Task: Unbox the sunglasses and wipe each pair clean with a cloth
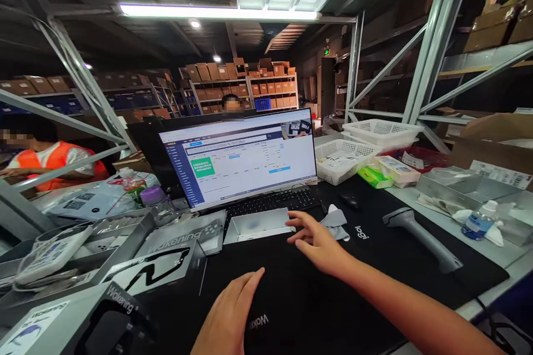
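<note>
Left hand (pixel 233 310) cropped; right hand (pixel 316 241) beside grey tray (pixel 254 226)

where: I'm at a warehouse packing station | around me: steel racks (pixel 433 39) loaded with brown cartons (pixel 266 86), strip light (pixel 216 11) overhead | my worktop (pixel 495 258): monitor (pixel 241 152), keyboard (pixel 275 201), barcode scanner (pixel 420 236), white baskets (pixel 378 133) | next worktop: a person in an orange vest (pixel 54 161)
</note>
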Motion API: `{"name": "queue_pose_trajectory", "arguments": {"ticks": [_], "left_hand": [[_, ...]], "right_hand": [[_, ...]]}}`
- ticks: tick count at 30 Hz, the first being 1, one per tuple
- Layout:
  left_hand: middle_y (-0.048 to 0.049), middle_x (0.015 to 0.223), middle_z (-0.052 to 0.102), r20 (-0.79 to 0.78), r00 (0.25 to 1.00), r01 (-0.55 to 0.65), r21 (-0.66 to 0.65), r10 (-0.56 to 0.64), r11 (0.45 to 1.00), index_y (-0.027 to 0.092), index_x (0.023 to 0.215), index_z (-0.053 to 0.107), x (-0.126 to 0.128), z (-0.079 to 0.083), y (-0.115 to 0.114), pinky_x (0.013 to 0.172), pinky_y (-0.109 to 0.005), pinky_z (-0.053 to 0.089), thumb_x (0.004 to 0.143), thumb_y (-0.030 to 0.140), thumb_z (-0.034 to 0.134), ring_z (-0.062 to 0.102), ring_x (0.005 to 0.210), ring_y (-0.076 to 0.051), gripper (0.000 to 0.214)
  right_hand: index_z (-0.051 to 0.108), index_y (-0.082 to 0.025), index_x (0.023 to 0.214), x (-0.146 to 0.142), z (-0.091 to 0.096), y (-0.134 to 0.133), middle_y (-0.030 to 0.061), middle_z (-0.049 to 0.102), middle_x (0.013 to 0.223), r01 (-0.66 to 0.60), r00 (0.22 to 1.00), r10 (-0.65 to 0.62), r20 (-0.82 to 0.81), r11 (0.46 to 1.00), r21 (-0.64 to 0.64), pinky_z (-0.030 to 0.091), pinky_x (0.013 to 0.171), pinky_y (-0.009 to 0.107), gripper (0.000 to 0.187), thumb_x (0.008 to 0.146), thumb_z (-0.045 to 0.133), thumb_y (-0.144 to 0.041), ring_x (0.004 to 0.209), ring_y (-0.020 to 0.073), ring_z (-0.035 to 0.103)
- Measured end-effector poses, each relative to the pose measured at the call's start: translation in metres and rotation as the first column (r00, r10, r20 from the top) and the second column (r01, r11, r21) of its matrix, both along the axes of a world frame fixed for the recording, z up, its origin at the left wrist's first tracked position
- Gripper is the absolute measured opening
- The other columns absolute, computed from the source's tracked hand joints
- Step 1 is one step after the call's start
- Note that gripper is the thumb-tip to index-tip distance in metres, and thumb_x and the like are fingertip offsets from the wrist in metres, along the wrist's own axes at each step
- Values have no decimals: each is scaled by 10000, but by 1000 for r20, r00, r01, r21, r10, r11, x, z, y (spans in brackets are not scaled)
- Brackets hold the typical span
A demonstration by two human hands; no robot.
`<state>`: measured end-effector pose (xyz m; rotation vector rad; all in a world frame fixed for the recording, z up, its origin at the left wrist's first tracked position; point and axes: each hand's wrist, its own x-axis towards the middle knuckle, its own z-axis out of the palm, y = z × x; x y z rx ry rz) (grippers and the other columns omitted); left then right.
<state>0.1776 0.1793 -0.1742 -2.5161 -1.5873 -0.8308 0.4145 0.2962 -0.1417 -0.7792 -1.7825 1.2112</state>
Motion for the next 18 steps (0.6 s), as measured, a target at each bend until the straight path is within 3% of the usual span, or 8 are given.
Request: {"name": "queue_pose_trajectory", "arguments": {"ticks": [2,4,5,8,10,12,15,18], "left_hand": [[-68,1330,622,-55,997,-50,100,55,994,360,1530,260,4,5,3,951,-411,587,548,163,727,640,1169,-318,1105],[-78,1332,623,-115,990,-60,172,80,983,339,1542,259,10,9,7,972,-438,567,528,118,672,631,1169,-325,1117],[-83,1337,620,-135,987,-56,195,84,979,329,1546,258,13,11,8,987,-446,554,533,110,665,625,1175,-324,1114],[-111,1414,562,-103,992,-52,239,78,970,305,1556,238,16,12,17,1038,-466,512,637,232,766,577,1244,-330,1062],[-144,1522,442,26,996,-88,260,84,962,288,1563,200,9,7,27,1092,-511,456,688,465,810,484,1348,-361,1081],[-168,1602,299,222,966,-181,228,130,957,271,1567,157,-5,-3,40,1153,-568,364,729,622,743,353,1444,-383,1082],[-149,1635,203,465,822,-373,2,330,928,278,1547,176,-30,-27,66,1201,-591,262,866,494,626,219,1516,-346,845],[-195,1592,283,512,764,-400,-102,393,911,211,1534,176,-44,-51,87,1180,-575,324,821,300,631,291,1493,-344,851]], "right_hand": [[376,-295,1499,14,3,-10,146,488,1494,-103,995,103,-10,994,26,447,1065,483,645,902,615,-329,1264,259,594],[266,-326,1560,22,4,-25,130,374,1585,-247,966,243,89,968,47,365,1137,517,840,849,705,-414,1410,299,445],[245,-323,1571,24,4,-32,126,340,1604,-254,956,239,168,964,73,331,1161,525,946,790,770,-417,1441,319,394],[332,-289,1531,23,1,-41,125,404,1557,-78,958,21,288,979,189,312,1181,518,882,775,779,-367,1416,332,414],[371,-281,1492,24,1,-31,124,480,1488,54,964,-107,244,975,214,370,1147,512,742,839,705,-395,1356,328,481],[356,-285,1479,29,6,-12,122,493,1470,168,966,-206,157,960,225,408,1117,508,697,873,655,-453,1332,330,503],[264,-273,1497,35,23,22,141,488,1459,272,957,-289,34,928,254,452,1080,479,730,895,605,-506,1317,316,521],[135,-253,1518,25,38,47,186,478,1435,244,964,-259,66,954,173,582,864,435,842,879,593,-558,1208,320,602]]}}
